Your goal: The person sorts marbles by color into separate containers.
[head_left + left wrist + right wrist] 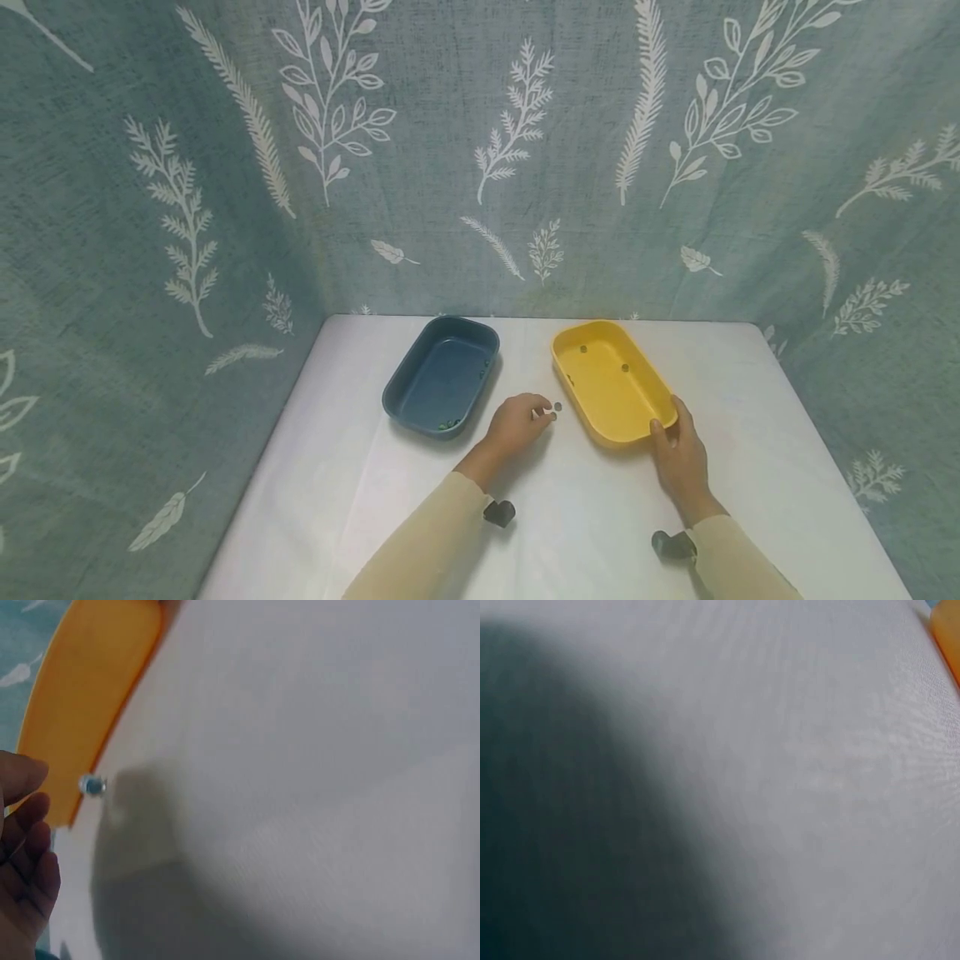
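My left hand (519,423) is at the left side of the yellow tray (617,429), thumb and fingers bent with a gap between them. Close by its fingertips lie two small round pieces, one piece (558,407) slightly beyond the other. The left wrist view shows a shiny bluish piece (91,785) on the cloth, apart from the fingers. My right hand (681,462) grips the tray's near right corner, the thumb on the near rim and the fingers along the right side. The right wrist view shows mostly cloth and dark blur, with that hand hidden.
Left of the yellow tray stands a dark blue tray (447,339), with several small greenish pieces (450,424) at its near end. A few small pieces (625,367) lie inside the yellow tray. White cloth (585,533) covers the table; leaf-patterned fabric (435,167) hangs behind and at both sides.
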Motion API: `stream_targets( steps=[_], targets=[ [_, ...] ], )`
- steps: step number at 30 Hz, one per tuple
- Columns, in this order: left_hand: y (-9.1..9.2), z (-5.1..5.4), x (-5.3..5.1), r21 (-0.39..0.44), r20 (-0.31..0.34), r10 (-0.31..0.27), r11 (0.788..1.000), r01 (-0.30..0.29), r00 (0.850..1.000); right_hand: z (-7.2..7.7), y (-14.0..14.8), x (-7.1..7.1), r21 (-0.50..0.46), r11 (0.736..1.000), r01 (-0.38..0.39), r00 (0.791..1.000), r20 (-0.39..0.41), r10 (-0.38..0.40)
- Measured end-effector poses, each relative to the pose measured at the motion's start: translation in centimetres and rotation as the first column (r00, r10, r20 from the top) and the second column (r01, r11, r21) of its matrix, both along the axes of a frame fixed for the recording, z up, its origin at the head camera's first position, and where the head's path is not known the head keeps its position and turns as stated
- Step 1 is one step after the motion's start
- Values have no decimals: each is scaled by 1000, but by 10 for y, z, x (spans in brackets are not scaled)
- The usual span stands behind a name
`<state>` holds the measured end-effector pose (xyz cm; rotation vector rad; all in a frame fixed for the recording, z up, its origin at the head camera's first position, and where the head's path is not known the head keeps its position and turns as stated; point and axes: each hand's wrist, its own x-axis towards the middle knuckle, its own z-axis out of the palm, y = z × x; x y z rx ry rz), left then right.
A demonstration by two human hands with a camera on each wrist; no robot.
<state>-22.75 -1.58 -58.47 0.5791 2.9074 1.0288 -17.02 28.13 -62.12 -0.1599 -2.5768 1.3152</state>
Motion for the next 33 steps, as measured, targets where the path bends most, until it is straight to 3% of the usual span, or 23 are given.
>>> stream_targets(
  steps=[13,27,33],
  targets=[
    [-11,-13,-1,-45,61,116,993,-113,991,-1,1,-2,8,1000,4,999,-41,-4],
    [-1,-25,-11,-26,51,82,996,-81,995,3,0,-2,9,1000,0,1000,-6,0],
    [9,-24,-12,-42,32,72,997,-71,997,2,-1,0,16,1000,8,1000,-3,-8]
  ],
)
